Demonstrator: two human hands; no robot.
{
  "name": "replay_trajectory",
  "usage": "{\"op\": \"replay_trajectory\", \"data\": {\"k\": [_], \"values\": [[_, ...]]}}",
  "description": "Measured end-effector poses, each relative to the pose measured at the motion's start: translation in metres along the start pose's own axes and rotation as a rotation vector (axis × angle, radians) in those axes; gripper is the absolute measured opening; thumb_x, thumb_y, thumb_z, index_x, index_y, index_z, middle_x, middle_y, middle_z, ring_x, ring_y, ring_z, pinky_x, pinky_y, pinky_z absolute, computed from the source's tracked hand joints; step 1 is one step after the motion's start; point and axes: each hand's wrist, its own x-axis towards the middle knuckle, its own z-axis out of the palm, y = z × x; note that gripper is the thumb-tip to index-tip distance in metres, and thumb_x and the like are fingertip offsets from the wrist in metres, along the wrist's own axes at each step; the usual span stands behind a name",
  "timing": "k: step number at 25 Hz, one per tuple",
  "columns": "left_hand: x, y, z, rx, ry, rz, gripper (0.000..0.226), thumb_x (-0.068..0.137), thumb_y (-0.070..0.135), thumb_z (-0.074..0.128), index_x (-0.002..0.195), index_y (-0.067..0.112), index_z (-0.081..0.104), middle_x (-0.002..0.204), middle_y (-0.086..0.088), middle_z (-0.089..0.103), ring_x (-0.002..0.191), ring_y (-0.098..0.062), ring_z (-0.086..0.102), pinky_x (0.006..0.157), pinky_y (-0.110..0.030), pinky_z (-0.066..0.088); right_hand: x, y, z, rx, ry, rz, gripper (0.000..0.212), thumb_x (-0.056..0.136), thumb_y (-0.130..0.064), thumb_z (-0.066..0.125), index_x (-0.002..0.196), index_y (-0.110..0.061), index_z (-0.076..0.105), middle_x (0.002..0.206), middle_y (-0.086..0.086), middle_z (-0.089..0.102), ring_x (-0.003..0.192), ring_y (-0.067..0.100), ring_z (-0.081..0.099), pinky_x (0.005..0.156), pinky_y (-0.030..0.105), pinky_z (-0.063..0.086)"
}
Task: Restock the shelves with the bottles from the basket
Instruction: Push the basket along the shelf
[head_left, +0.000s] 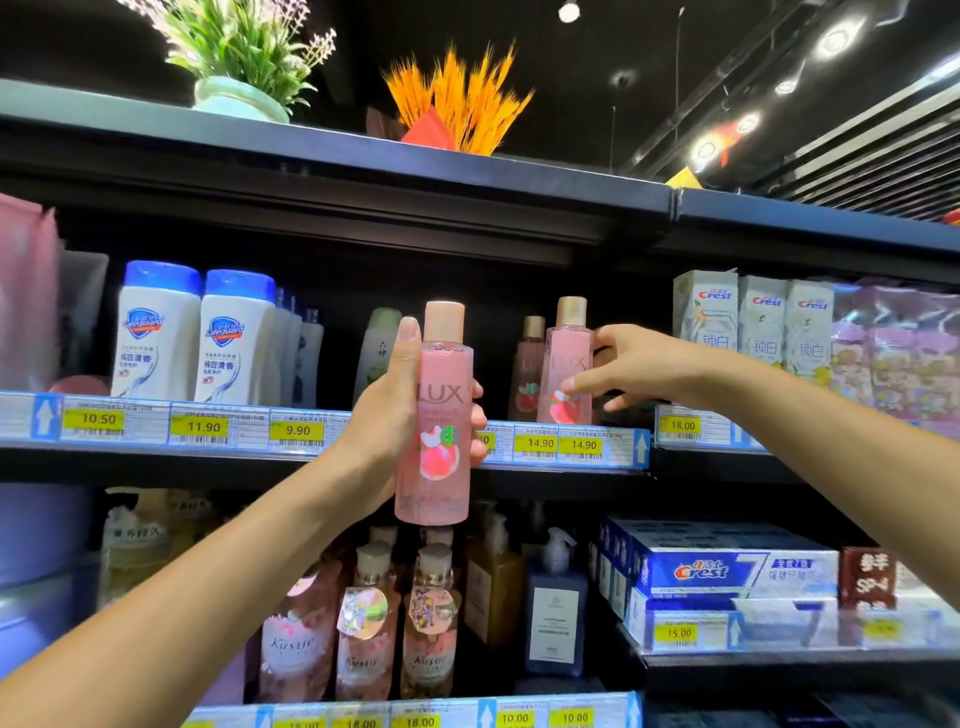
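Hands at a shop shelf (156, 452). Left hand (387, 415) is wrapped round a pink bottle (436, 415), held upright just in front of the shelf edge and not yet on it. Right hand (634, 364) reaches a twin bottle (566, 358) standing on the shelf, with fingers across its front; I cannot tell whether it grips or only touches. The step likely calls for steadying the twin, then setting the held bottle upright beside it, label outward, above the price tag (540, 444).
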Motion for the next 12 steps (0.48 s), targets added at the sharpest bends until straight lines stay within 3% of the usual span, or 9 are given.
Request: {"op": "replay_trajectory", "data": {"k": [3, 8, 12], "values": [[-0.0026, 0.0019, 0.0014, 0.014, 0.000, 0.000, 0.084, 0.078, 0.083, 0.041, 0.090, 0.005, 0.070, 0.077, -0.019, 0.066, 0.066, -0.031, 0.066, 0.070, -0.042, 0.056, -0.0054, 0.0021, 0.0030, -0.192, -0.033, 0.011, 0.066, 0.070, -0.037, 0.092, 0.124, -0.023, 0.057, 0.102, -0.002, 0.074, 0.096, 0.015, 0.072, 0.086, 0.037, 0.059], [-0.0052, 0.0050, 0.0041, 0.021, -0.001, -0.010, 0.083, 0.083, 0.080, 0.037, 0.093, 0.004, 0.068, 0.076, -0.018, 0.066, 0.065, -0.029, 0.066, 0.066, -0.040, 0.058, -0.0011, 0.0046, 0.0055, -0.242, -0.005, 0.021, 0.068, 0.068, -0.036, 0.093, 0.124, -0.020, 0.057, 0.100, -0.001, 0.073, 0.095, 0.016, 0.071, 0.091, 0.039, 0.058], [-0.0064, 0.0055, 0.0052, 0.025, 0.005, -0.011, 0.083, 0.085, 0.080, 0.036, 0.091, 0.004, 0.069, 0.075, -0.018, 0.065, 0.064, -0.030, 0.065, 0.064, -0.039, 0.058, 0.0014, 0.0000, 0.0091, -0.252, 0.003, 0.013, 0.054, 0.074, -0.029, 0.090, 0.117, -0.017, 0.061, 0.100, -0.002, 0.072, 0.093, 0.014, 0.070, 0.085, 0.032, 0.057]]}}
